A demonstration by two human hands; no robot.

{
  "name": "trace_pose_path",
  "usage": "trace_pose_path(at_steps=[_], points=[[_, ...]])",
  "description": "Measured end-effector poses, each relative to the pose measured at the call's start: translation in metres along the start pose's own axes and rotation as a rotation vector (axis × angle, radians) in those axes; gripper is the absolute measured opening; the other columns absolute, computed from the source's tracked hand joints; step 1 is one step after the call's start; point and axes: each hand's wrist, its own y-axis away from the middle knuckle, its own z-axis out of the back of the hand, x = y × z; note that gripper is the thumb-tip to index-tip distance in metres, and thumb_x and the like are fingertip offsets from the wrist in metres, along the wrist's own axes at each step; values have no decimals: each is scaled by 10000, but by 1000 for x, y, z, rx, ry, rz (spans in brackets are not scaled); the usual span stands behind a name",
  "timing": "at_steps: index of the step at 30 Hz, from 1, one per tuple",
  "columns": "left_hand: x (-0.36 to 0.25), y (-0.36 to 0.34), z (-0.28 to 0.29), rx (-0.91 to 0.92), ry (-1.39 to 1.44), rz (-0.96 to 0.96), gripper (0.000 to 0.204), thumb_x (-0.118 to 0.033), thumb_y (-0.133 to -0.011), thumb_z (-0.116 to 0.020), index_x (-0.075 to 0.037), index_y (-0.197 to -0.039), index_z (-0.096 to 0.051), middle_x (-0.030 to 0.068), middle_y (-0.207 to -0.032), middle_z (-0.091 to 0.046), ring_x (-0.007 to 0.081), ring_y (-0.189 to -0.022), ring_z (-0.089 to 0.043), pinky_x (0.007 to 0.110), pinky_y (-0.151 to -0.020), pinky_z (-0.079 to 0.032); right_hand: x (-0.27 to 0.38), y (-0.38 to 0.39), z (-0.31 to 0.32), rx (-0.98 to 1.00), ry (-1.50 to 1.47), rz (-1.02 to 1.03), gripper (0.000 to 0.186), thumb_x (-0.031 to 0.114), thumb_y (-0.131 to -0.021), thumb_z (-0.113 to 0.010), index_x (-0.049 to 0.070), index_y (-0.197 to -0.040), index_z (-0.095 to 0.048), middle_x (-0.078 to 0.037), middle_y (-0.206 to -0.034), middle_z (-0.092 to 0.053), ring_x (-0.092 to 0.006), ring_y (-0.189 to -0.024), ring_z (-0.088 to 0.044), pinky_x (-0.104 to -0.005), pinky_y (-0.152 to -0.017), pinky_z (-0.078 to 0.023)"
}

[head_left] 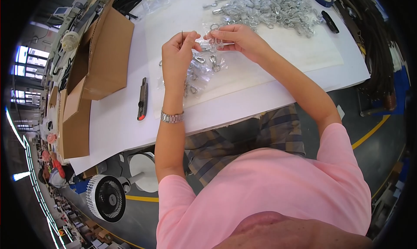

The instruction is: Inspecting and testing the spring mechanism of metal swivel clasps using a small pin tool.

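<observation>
1. Right hand: thumb and fingers pinching a silver metal ring-topped clasp in clear plastic, partly hidden.
2. Left hand: fingers curled; whether they grip anything, cannot tell.
3. Silver metal snap hooks, plastic-wrapped, below the fingertips; some hidden behind left wrist.
4. Glinting clasp heap, beyond right fingers, cut off above.

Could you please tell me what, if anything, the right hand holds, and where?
The right hand seems to pinch a bagged metal snap hook near its ring end; the exact contact is hidden.
</observation>
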Motion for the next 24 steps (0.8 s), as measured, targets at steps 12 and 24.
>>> trace_pose_path(at_steps=[12, 24], points=[[23, -4, -12, 333, 423, 173, 190, -183, -983, -698, 5, -1011, -691, 53, -819, -715, 15, -494, -412, 186, -443, -281, -5, -5, -1, 14, -100, -56, 285, 328, -977, -688, 55, -1021, -759, -21, -985, -737, -115, -865, -677, -288, -890, -532], [21, -3, -12, 417, 473, 233, 251, -210, -1013, -656, 25, -1080, -714, 44, -830, -711, 13, -479, -391, 183, -433, -252, -1, 3, -19, -61, 42, 229, 321, 224, -1003, -614, -27, -828, -713, -27, -726, -631, -101, -670, -592, -284, -728, -515]])
